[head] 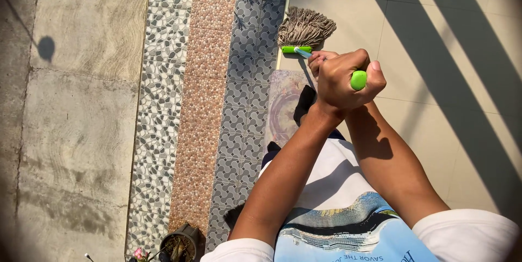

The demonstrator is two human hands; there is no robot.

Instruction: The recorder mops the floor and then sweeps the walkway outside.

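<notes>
- Sunlit pale floor tiles (424, 50) fill the right of the scene, crossed by long dark shadows.
- Left of them run strips of pebble-patterned paving (212, 77), and further left lies bare concrete (81, 104).
- A mop (306, 28) stands on the tiles at the far middle, its beige string head spread out, with a green collar at its base.
- Its handle rises towards the camera and ends in a green cap beside the thumb.
- The left hand (342, 79) is wrapped around the top of the handle, fingers clamped tight on it.
- The right hand (319, 60) sits just beyond, mostly hidden; its fingers curl around the same handle.
- A patterned mat (285, 104) lies below the hands.
- A dark plant pot (182, 243) stands near left.
</notes>
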